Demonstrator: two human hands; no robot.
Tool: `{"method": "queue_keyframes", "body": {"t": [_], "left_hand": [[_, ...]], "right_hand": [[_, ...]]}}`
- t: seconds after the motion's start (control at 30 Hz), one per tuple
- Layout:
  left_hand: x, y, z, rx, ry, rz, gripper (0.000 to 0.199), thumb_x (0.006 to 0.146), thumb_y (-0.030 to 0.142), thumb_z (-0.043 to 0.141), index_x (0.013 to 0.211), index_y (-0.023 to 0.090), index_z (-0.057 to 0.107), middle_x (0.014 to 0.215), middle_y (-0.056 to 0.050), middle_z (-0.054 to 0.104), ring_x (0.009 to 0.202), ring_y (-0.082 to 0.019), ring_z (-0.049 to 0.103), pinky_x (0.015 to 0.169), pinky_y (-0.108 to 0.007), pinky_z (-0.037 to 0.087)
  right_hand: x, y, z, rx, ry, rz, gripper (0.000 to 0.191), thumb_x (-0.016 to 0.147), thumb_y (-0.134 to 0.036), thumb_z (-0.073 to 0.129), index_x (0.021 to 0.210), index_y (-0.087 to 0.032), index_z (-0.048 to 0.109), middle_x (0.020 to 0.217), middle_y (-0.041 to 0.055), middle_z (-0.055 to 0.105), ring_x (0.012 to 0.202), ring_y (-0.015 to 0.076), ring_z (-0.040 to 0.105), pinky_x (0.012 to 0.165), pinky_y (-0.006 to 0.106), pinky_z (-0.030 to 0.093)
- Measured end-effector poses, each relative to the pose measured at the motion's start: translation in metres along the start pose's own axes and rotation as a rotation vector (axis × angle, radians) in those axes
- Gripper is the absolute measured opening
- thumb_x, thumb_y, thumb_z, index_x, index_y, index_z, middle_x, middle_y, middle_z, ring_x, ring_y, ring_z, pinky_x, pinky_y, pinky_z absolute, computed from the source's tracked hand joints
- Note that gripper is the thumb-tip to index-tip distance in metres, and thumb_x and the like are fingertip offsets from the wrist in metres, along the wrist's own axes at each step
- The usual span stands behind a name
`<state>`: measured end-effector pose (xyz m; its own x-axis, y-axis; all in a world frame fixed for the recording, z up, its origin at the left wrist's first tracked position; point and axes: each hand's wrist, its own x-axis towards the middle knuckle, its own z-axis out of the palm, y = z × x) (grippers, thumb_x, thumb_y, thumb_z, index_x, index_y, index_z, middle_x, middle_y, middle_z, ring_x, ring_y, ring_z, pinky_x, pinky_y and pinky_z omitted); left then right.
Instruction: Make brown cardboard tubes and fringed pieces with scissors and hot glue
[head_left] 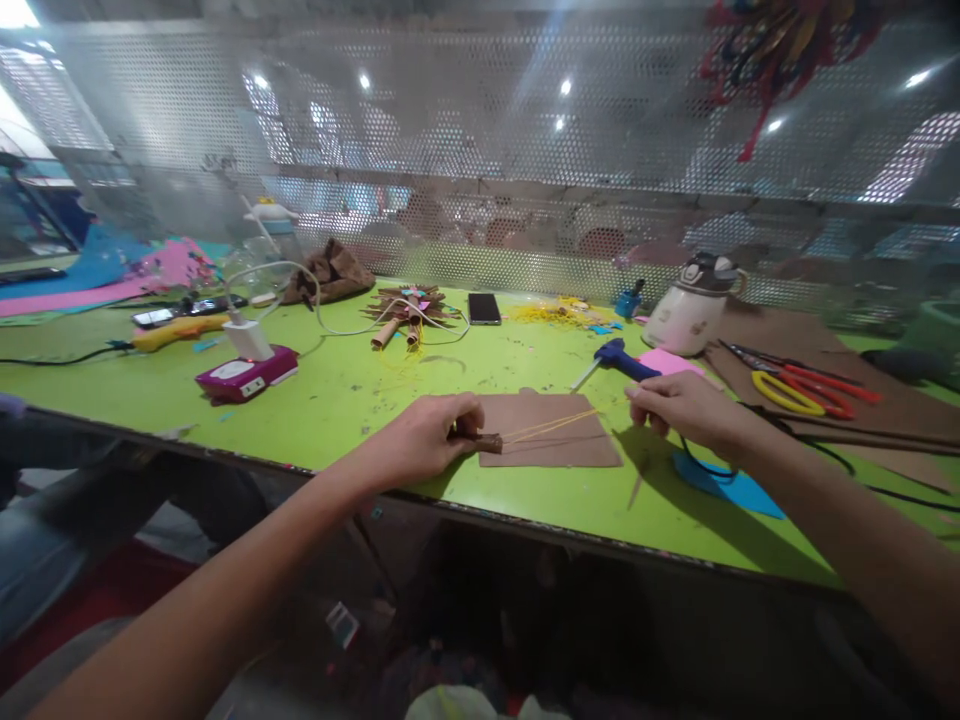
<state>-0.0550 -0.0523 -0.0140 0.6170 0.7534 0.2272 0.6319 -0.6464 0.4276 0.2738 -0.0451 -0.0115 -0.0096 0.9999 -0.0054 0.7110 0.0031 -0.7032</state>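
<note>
My left hand (427,435) is closed around a small brown rolled paper tube (489,442) just above the table's front edge. Thin yellow strands (555,425) stretch straight from the tube's end toward my right hand (682,405), whose thumb and fingers are pinched on their far end. Against the green table the last stretch of the strands is hard to see. Under them lies a flat piece of brown card (544,455). A blue hot glue gun (626,360) rests just beyond my right hand, its cable running beneath that wrist.
Scissors with yellow handles (787,393) and red-handled pliers (829,400) lie right on brown card. A white jug (686,310), a phone (484,309), yellow shreds (562,312) and a brown paper piece with tubes (409,315) stand behind. A magenta power strip (247,375) sits left.
</note>
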Motion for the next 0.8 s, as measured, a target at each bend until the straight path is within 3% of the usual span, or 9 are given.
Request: {"method": "queue_keyframes", "body": {"t": [0.13, 0.27, 0.37, 0.6, 0.8], "left_hand": [[0.000, 0.000, 0.001, 0.025, -0.005, -0.012, 0.016, 0.083, 0.034, 0.059, 0.085, 0.018, 0.056, 0.080, -0.002, 0.063, 0.069, -0.013, 0.054, 0.061, -0.023, 0.038], [0.001, 0.000, 0.002, 0.037, -0.003, -0.019, 0.015, 0.083, 0.032, 0.059, 0.086, 0.018, 0.056, 0.081, -0.002, 0.063, 0.070, -0.014, 0.055, 0.061, -0.024, 0.038], [0.002, 0.000, 0.002, 0.024, -0.003, -0.030, 0.016, 0.083, 0.033, 0.058, 0.086, 0.018, 0.056, 0.082, -0.002, 0.064, 0.070, -0.014, 0.055, 0.062, -0.024, 0.038], [0.004, 0.002, 0.002, -0.004, -0.007, -0.028, 0.015, 0.080, 0.030, 0.061, 0.088, 0.019, 0.055, 0.083, -0.002, 0.064, 0.071, -0.014, 0.056, 0.062, -0.025, 0.039], [0.005, 0.001, 0.003, -0.034, -0.003, -0.048, 0.012, 0.080, 0.025, 0.060, 0.088, 0.019, 0.053, 0.080, -0.001, 0.063, 0.069, -0.014, 0.056, 0.061, -0.025, 0.039]], "right_hand": [[0.000, 0.003, -0.012, -0.399, -0.002, -0.129, 0.039, 0.084, -0.042, 0.044, 0.059, -0.018, 0.061, 0.052, 0.0026, 0.061, 0.049, 0.0157, 0.055, 0.047, 0.025, 0.035], [-0.006, -0.005, -0.015, -0.691, 0.301, -0.285, 0.030, 0.083, -0.036, 0.047, 0.071, -0.017, 0.067, 0.074, 0.0095, 0.069, 0.065, 0.0224, 0.060, 0.055, 0.030, 0.038], [-0.016, -0.019, -0.007, -0.631, 0.404, -0.419, 0.024, 0.082, -0.031, 0.050, 0.079, -0.016, 0.068, 0.085, 0.0113, 0.069, 0.074, 0.0240, 0.061, 0.063, 0.032, 0.043], [-0.035, -0.045, 0.025, -0.508, 0.017, -0.660, 0.020, 0.087, -0.024, 0.052, 0.083, -0.014, 0.068, 0.082, 0.0084, 0.066, 0.075, 0.0191, 0.060, 0.066, 0.029, 0.043], [-0.046, -0.061, 0.067, -0.732, -0.141, -0.749, 0.020, 0.088, -0.015, 0.050, 0.082, -0.013, 0.069, 0.083, 0.0102, 0.065, 0.079, 0.0208, 0.059, 0.066, 0.029, 0.039]]}}
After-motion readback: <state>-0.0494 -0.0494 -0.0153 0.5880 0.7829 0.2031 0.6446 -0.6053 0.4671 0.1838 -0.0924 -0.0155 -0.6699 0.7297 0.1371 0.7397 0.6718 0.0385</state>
